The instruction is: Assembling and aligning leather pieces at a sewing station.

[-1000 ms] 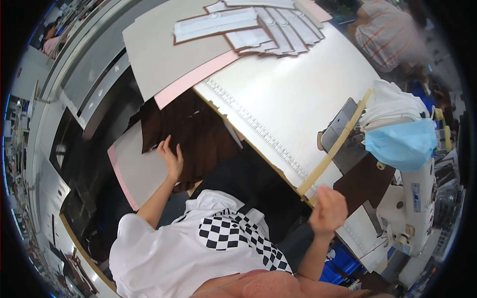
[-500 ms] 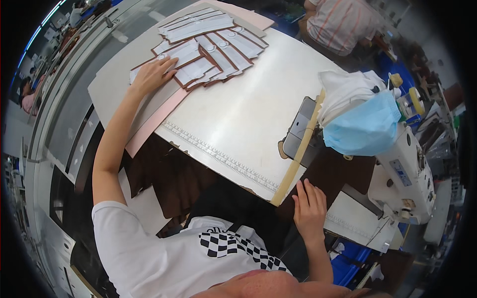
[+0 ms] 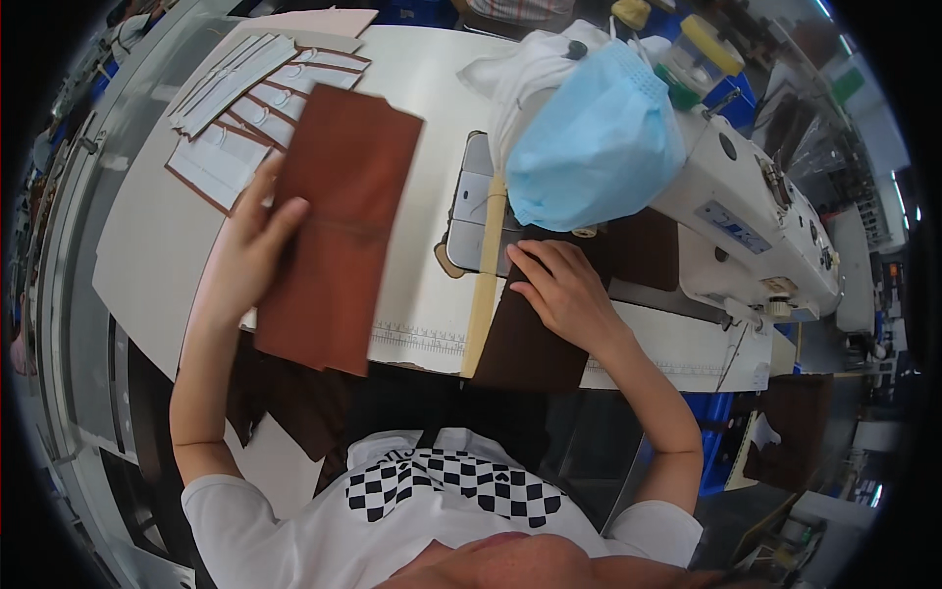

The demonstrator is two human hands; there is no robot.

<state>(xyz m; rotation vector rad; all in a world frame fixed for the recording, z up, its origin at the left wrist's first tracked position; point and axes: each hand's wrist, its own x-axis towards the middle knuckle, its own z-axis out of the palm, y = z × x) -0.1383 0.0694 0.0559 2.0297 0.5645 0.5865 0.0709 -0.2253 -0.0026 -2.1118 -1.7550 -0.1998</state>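
Note:
My left hand [image 3: 257,236] is closed on the left edge of a long reddish-brown leather piece [image 3: 339,231], thumb on top. The piece is held at a slant above the table, with a crease across its middle. Fingers apart, my right hand [image 3: 564,290] rests on a dark brown leather panel [image 3: 540,339], its fingertips beside a yellow strip [image 3: 486,309]. That panel lies on the sewing machine [image 3: 741,211] bed and runs under a light blue face mask [image 3: 599,147] hanging on the machine, which hides the needle area. White-faced pieces with brown edges [image 3: 221,172] lie fanned out at the far left.
A white worktable [image 3: 407,79] with a printed ruler along its near edge lies before me. A metal plate [image 3: 471,211] is set into it. Thread spools [image 3: 706,54] stand behind the machine. Blue bins [image 3: 711,407] sit below at right. Another person [image 3: 520,10] is beyond the table.
My left hand has left the fanned pieces and come nearer, now holding the reddish-brown leather piece. My right hand has moved up onto the dark brown panel. The view has shifted.

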